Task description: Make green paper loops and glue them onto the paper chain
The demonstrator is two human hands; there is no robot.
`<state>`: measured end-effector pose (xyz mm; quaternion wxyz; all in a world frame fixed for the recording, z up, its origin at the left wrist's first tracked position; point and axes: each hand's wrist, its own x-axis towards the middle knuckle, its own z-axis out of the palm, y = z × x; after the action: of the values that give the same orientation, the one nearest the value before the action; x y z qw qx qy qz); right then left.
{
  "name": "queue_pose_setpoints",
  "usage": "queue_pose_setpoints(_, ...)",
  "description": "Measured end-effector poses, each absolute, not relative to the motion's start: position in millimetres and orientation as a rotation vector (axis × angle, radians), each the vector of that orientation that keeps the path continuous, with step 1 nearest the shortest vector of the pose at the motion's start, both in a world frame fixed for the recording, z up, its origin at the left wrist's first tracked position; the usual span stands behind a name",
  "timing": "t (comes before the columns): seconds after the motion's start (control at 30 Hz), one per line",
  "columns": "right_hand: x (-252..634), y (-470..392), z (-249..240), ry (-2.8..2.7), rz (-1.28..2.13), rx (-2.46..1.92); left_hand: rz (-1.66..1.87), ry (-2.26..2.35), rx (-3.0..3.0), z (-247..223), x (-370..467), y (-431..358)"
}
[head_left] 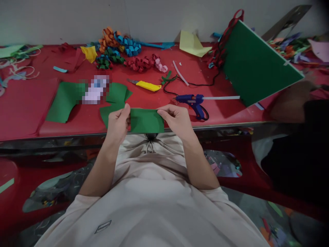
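Green paper piece (pixel 147 120) at near edge of red table (pixel 159 99), held between both hands. Left hand (pixel 118 123) gripping its left edge; right hand (pixel 177 120) pinching its far right corner, thumb on top. Left of it, green paper scraps (pixel 63 103) on the table. Farther back, yellow cutter (pixel 148 86), blade out. To the right, blue glue gun (pixel 191 100), white stick in its back. Far side: curled paper strips (pixel 133 47), several colors. Far right: green board (pixel 259 65), tilted.
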<state>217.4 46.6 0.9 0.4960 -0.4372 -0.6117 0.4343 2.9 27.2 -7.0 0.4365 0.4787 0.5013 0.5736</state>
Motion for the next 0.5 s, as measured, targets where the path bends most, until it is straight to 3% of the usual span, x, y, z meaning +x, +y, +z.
queue_pose_setpoints(0.27, 220.5, 46.9, 1.4, -1.347, 1.167, -1.059, 1.221, 1.105, 2.317, 2.3, -26.7, 17.0)
queue_pose_setpoints(0.5, 219.5, 44.7, 4.8, -1.41, 1.12, -1.045, 1.409, 1.277, 2.033, 3.9, 4.6, 13.6)
